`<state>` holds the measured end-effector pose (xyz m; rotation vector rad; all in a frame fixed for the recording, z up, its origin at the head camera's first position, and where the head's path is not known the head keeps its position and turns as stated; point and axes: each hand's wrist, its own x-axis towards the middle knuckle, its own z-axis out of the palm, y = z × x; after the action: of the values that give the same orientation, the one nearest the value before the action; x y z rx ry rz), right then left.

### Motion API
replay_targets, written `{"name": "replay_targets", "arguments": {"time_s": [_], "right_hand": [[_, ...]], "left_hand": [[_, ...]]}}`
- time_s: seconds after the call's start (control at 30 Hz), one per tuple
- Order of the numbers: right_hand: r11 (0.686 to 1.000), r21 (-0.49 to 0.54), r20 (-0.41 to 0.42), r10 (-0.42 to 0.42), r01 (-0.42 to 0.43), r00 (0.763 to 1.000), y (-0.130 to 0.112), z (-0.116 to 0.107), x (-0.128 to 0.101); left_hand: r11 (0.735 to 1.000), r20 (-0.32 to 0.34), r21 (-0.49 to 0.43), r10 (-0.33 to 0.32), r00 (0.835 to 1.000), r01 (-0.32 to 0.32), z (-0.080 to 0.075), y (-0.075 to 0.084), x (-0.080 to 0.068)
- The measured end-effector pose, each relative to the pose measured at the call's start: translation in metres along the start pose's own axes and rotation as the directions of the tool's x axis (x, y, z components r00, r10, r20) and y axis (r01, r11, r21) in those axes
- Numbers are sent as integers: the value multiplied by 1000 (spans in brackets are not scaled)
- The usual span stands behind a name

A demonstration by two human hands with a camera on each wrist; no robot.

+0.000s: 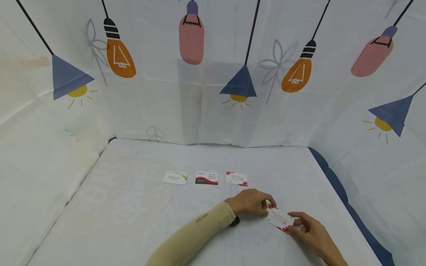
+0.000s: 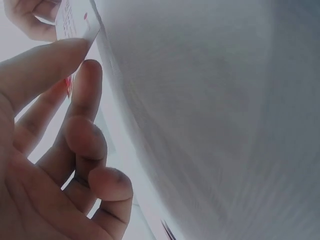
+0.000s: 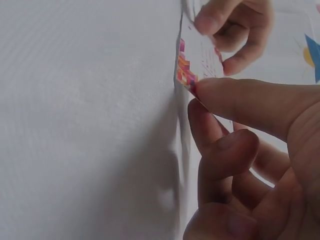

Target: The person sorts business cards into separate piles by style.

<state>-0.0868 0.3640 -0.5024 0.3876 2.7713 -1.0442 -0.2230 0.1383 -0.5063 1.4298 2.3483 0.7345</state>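
Both hands pinch one white business card [image 1: 279, 218] with red leaf patterns at its corners and small print in the middle. My left hand [image 1: 249, 202] holds its upper left end, and my right hand [image 1: 309, 231] grips its lower right end. The card lies tilted, sloping down to the right, close over the white tabletop. Up close in the left wrist view, thumb and fingertips of the left hand [image 2: 65, 125] clasp the card's edge. The right wrist view shows the right thumb and forefinger [image 3: 197, 117] on a red-patterned corner.
Behind the hands, three business cards lie in a row on the white table [image 1: 133, 207]: a white-green one [image 1: 174, 177], a red-and-dark one [image 1: 206, 178] and a red-leaf one [image 1: 236, 178]. A white cloth wall [image 1: 149, 103] with printed lamps stands at the back.
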Motion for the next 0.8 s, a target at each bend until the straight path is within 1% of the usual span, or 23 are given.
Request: {"name": "replay_targets", "arguments": {"time_s": [0.2,0.47,0.8], "right_hand": [[999,49,-14,17,-16,1000,0,0,2],[997,76,-12,27,-26,1000,-1,2,7],[992,123,-10,28,-26,1000,-3,3,12]], "left_hand": [[1000,-16,-18,-10,1000,10,-3,-1,-1],[1000,-20,-14,-21,1000,21,-6,-2,-2],[999,-48,-43,-11,999,9,-9,-10,-6]]}}
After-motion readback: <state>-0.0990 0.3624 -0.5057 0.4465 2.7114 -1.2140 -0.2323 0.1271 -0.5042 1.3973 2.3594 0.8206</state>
